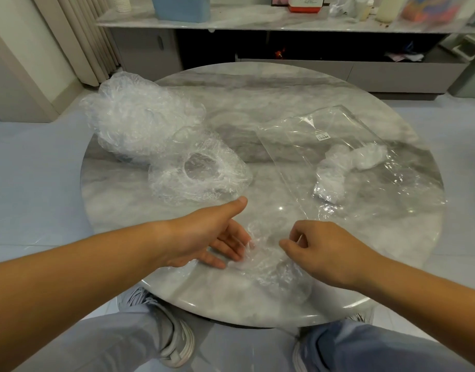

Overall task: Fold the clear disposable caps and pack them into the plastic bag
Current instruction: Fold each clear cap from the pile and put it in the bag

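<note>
A clear crinkled cap [268, 260] lies flat on the round marble table [257, 103] near its front edge, between my hands. My left hand [212, 237] has straight fingers touching the cap's left edge, thumb stretched forward. My right hand [319, 248] pinches the cap's right part with curled fingers. One loose cap [201, 173] lies open with its elastic ring up at centre left, and a pile of caps [139, 122] sits behind it. The clear plastic bag [346, 162] lies flat on the right, holding folded caps [338, 173].
A long marble shelf [257, 20] with bottles and boxes runs along the back wall behind the table. My knees and grey shoes [174, 342] show under the table's front edge. Grey floor surrounds the table.
</note>
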Action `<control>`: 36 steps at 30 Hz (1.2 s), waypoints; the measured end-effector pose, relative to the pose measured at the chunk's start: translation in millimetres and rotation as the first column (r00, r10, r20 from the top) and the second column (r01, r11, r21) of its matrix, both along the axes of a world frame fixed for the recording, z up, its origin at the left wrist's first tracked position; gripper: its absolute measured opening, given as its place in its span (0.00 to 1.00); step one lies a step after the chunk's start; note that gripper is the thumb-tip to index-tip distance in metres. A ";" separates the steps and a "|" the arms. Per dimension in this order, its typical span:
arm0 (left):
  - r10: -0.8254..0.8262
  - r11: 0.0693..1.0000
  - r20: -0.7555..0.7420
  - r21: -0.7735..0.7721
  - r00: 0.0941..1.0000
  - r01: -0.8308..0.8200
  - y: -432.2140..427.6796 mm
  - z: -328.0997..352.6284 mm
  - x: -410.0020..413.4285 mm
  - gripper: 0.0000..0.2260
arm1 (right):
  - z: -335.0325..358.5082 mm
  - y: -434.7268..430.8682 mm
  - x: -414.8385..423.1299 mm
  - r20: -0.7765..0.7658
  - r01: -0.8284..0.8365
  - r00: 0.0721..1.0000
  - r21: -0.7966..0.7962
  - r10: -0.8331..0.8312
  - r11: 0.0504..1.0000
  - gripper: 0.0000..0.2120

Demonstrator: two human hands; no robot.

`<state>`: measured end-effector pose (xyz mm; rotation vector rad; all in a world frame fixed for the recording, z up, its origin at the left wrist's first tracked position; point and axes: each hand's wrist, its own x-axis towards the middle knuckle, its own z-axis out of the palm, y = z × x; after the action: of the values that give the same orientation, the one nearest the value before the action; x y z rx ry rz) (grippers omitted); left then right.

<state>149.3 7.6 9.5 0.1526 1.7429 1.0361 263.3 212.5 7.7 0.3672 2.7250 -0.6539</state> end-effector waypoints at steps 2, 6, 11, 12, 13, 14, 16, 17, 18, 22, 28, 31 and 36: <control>-0.078 0.997 -0.094 -0.032 0.993 0.076 2.1 -1.6 3.4 0.38 | 1.3 -2.8 -1.1 0.081 0.070 0.995 -0.069 -0.064 0.995 0.20; -0.199 0.978 -0.215 -0.101 0.956 0.180 6.4 -4.9 9.2 0.40 | -0.2 -12.5 -3.0 0.238 0.291 0.944 -0.272 -0.229 0.917 0.17; -0.309 0.950 -0.246 -0.131 0.919 0.284 2.2 -4.6 15.3 0.42 | -4.1 -9.9 -6.3 0.342 0.385 0.905 -0.404 -0.253 0.830 0.11; -0.331 0.943 -0.255 -0.128 0.909 0.307 1.9 -2.7 16.5 0.42 | -3.8 -9.0 -6.3 0.357 0.386 0.902 -0.420 -0.242 0.821 0.11; -0.348 0.937 -0.262 -0.121 0.900 0.327 1.7 -0.9 16.9 0.42 | -3.7 -7.9 -6.3 0.365 0.387 0.901 -0.425 -0.236 0.818 0.10; -0.359 0.934 -0.267 -0.104 0.894 0.343 0.7 1.0 17.2 0.41 | -4.0 -7.0 -6.4 0.366 0.388 0.900 -0.425 -0.236 0.818 0.09; -0.373 0.925 -0.288 -0.045 0.882 0.377 -4.0 3.2 16.9 0.37 | -4.6 -5.5 -7.5 0.357 0.389 0.902 -0.427 -0.243 0.817 0.08; -0.384 0.918 -0.312 -0.022 0.869 0.397 -7.2 3.4 16.3 0.35 | -4.8 -5.0 -8.4 0.348 0.388 0.904 -0.430 -0.247 0.816 0.08; -0.393 0.909 -0.350 -0.010 0.851 0.416 -10.2 2.6 15.5 0.32 | -5.1 -4.5 -9.3 0.334 0.385 0.908 -0.429 -0.253 0.817 0.07; -0.402 0.878 -0.576 -0.024 0.711 0.477 -16.4 0.0 11.1 0.27 | -6.8 -4.6 -12.7 0.277 0.374 0.920 -0.417 -0.276 0.828 0.08; -0.583 0.666 -0.784 -0.311 0.212 0.679 -26.6 -4.0 10.6 0.27 | -8.9 -5.5 -12.8 0.240 0.356 0.930 -0.413 -0.277 0.838 0.07; -0.643 0.618 -0.735 -0.331 0.216 0.713 -28.8 -8.4 11.4 0.28 | -8.7 -5.7 -13.1 0.193 0.346 0.938 -0.439 -0.290 0.829 0.05; -0.735 0.507 -0.670 -0.445 0.101 0.739 -28.2 -8.2 13.0 0.26 | -2.5 -8.2 -10.5 0.197 0.381 0.924 -0.401 -0.328 0.833 0.16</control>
<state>162.3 -20.6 1.3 1.6256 2.0009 0.0880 252.7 204.3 5.2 0.7800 2.3177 -1.2643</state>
